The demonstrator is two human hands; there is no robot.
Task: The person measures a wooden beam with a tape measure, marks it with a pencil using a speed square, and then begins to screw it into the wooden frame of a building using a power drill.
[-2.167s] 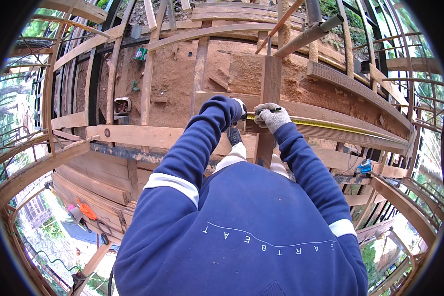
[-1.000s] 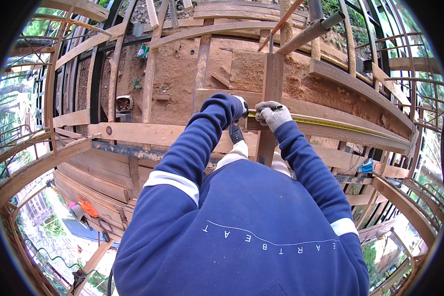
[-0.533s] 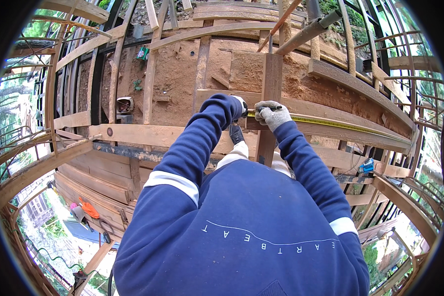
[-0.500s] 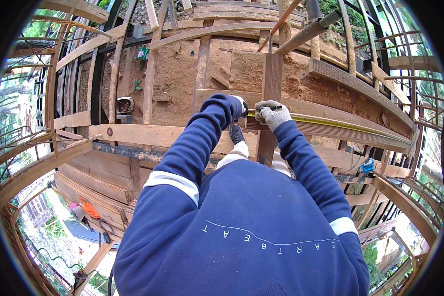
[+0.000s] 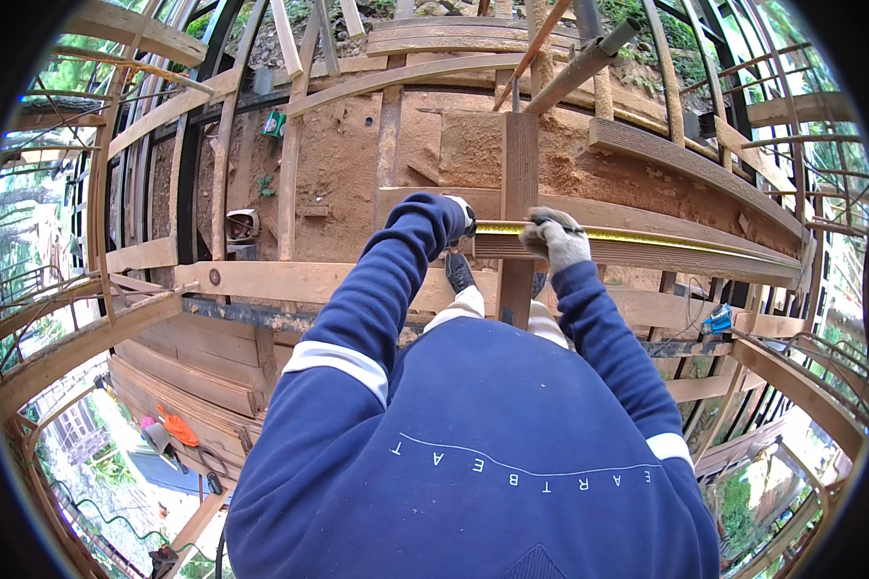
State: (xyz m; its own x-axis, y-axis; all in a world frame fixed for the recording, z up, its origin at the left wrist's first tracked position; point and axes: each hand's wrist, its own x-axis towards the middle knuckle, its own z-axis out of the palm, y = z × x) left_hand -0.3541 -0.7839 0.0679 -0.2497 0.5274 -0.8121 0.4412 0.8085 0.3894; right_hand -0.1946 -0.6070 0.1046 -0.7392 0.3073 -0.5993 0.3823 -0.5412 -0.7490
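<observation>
Both arms forward: left hand tight on yellow tape, right hand a fist over it

The measuring tape is yellow, the ridged plank brown, the sweatshirt navy with white sleeve bands.

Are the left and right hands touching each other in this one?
Apart: the head view shows a bare stretch of yellow measuring tape between the left hand and right hand.
</observation>
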